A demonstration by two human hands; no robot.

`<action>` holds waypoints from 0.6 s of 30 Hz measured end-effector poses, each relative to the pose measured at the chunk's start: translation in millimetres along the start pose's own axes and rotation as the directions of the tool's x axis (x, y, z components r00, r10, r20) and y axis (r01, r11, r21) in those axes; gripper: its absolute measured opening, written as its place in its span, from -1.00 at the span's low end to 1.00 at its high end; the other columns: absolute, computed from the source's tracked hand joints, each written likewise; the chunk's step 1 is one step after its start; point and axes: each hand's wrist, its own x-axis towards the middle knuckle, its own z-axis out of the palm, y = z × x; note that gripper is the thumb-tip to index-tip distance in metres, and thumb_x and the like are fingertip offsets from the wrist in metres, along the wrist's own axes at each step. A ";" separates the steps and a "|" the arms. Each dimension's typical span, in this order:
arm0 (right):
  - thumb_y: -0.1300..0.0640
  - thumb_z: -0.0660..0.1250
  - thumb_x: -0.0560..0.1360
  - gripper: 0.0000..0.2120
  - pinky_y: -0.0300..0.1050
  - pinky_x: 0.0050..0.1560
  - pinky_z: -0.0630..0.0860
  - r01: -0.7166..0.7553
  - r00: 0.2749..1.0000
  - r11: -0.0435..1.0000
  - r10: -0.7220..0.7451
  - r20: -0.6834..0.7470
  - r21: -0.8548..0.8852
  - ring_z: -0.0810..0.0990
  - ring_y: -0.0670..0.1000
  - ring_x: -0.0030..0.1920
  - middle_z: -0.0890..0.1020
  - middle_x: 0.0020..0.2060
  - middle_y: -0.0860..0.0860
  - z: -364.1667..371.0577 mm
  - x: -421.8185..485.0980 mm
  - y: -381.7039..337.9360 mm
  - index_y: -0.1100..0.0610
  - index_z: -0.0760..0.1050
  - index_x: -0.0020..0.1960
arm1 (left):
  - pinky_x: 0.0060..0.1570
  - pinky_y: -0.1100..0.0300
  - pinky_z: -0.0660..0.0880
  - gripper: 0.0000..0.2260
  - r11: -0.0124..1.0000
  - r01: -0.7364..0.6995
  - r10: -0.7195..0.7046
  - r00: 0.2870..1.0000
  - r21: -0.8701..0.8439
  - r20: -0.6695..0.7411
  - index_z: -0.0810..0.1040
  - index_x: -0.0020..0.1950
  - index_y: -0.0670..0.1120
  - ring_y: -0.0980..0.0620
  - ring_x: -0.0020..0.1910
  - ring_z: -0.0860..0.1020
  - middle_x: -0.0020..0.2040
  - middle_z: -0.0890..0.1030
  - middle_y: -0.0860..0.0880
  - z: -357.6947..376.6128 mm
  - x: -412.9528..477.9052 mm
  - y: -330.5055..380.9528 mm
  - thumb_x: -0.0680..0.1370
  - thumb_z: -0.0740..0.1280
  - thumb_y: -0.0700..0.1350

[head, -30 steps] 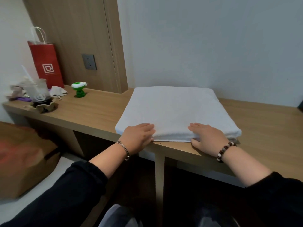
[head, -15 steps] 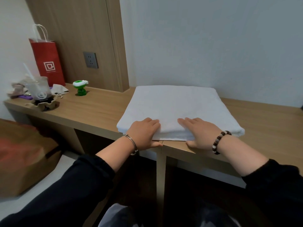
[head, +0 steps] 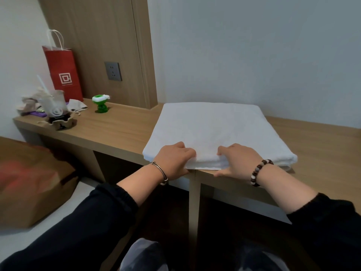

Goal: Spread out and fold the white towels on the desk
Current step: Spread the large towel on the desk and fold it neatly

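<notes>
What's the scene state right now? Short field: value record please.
towel: white towel, folded into a thick square, lying flat at the desk's front edge
left hand: left hand grips the towel's near edge, fingers curled on top
right hand: right hand grips the same edge, thumb on the desk below it
surface: wooden desk
far left of desk: red paper bag, plastic cup, green toy
wall: wall socket
</notes>
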 end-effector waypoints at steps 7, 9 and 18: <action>-0.35 0.28 0.39 -0.46 -0.12 -0.29 0.36 -0.018 0.999 0.997 0.016 -0.040 -0.069 0.44 0.01 -0.22 0.55 -0.12 -0.02 -2.8 2.5 -11.5 0.03 0.29 0.12 | 0.05 0.14 0.41 -0.72 0.991 0.080 -0.071 0.994 -0.111 0.080 0.48 0.26 0.07 -0.05 0.10 0.50 0.08 0.56 -0.05 -15.6 8.1 -12.5 0.55 0.26 0.00; -0.28 0.22 0.47 -0.58 -0.13 -0.28 0.39 -0.019 0.997 0.999 0.015 -0.072 -0.050 0.46 0.01 -0.24 0.52 -0.19 -0.03 -6.3 6.9 -7.0 0.03 0.31 0.11 | 0.08 0.11 0.41 -0.74 0.986 0.102 -0.095 0.994 -0.133 0.058 0.49 0.24 0.00 -0.08 0.11 0.50 0.09 0.58 -0.06 -20.3 13.0 -14.3 0.56 0.26 -0.02; 0.07 0.29 0.46 -0.83 -0.16 -0.20 0.35 0.008 0.998 1.000 -0.007 0.054 -0.020 0.38 -0.02 -0.18 0.39 -0.15 -0.05 -12.2 15.3 34.4 0.03 0.29 -0.09 | -0.17 0.13 0.38 -0.84 0.998 0.057 -0.057 0.995 0.009 0.084 0.38 -0.01 -0.05 -0.04 -0.01 0.44 -0.02 0.49 0.00 -19.7 15.0 -23.8 0.48 0.29 -0.04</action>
